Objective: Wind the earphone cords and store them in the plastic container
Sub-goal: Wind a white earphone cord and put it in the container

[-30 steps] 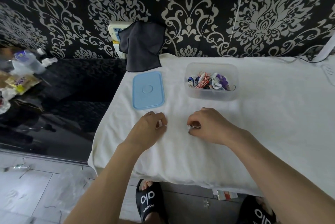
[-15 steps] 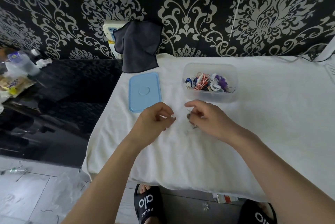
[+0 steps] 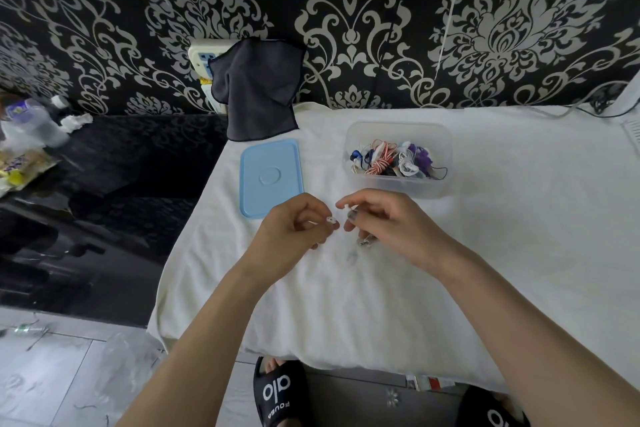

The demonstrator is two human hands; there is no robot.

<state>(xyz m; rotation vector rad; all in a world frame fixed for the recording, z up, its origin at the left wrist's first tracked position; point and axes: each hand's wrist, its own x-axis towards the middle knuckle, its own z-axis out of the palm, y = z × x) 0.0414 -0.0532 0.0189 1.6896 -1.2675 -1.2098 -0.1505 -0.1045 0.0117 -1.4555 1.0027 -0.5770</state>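
A clear plastic container (image 3: 440,136) stands on the white cloth and holds several wound earphone cords (image 3: 391,160) in red-white, blue, purple and white. Its light blue lid (image 3: 270,177) lies flat to the left. In front of the container both hands hover just above the cloth. My left hand (image 3: 294,229) pinches a small white earbud (image 3: 330,220) at its fingertips. My right hand (image 3: 388,222) pinches another white earphone end (image 3: 344,206), and a metallic part (image 3: 365,240) hangs below its fingers. The thin white cord between them is hard to make out.
A white cloth (image 3: 485,253) covers the table. A dark grey cloth (image 3: 258,91) hangs over a wall socket at the back. A glossy black surface (image 3: 104,201) to the left carries a bottle and packets. Black slippers (image 3: 277,392) show on the floor below.
Both hands rose off the cloth and moved forward toward the container. They now hold the white earphone ends up between their fingertips instead of resting on the cloth.
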